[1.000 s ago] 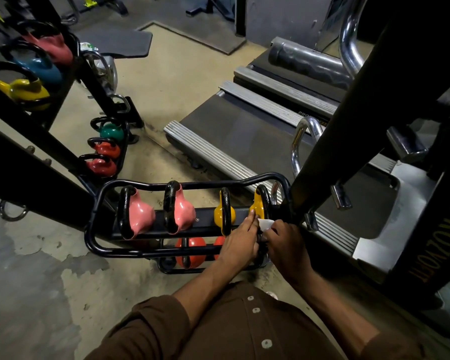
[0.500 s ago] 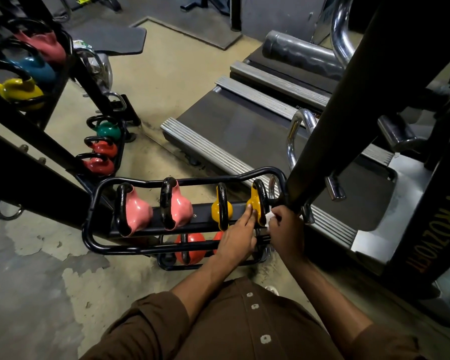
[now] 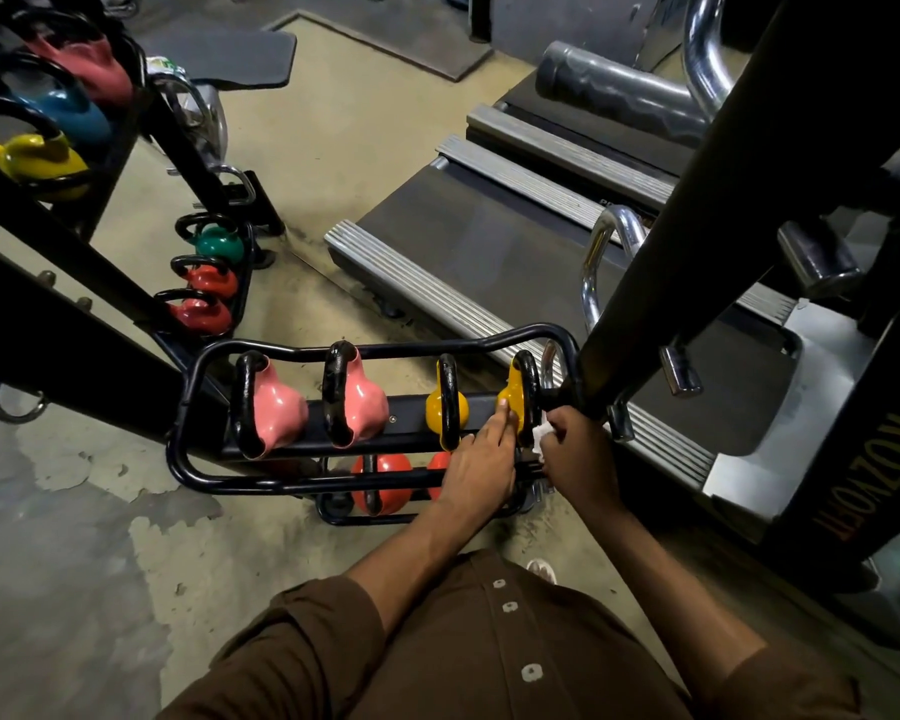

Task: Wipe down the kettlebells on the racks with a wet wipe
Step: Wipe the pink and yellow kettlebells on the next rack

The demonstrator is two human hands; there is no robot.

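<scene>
View from above of a low black tubular rack [image 3: 396,348] on the concrete floor. Its upper tier holds four kettlebells in a row, each with a glossy body and a black loop handle. Two pink kettlebells [image 3: 279,415] sit at the left, then a left yellow kettlebell [image 3: 445,407], and the right yellow kettlebell [image 3: 510,397] is at the right end. Red kettlebells [image 3: 385,475] sit on the lower tier, partly hidden. The left hand [image 3: 481,459] lies with straight fingers on the near left face of the right yellow kettlebell. The right hand [image 3: 575,449] curls around a crumpled white wet wipe [image 3: 540,440], held against the right side of that kettlebell's handle. The hands are just beside each other, with the handle between them. A treadmill [image 3: 489,252] lies beyond the rack, to the far right.
</scene>
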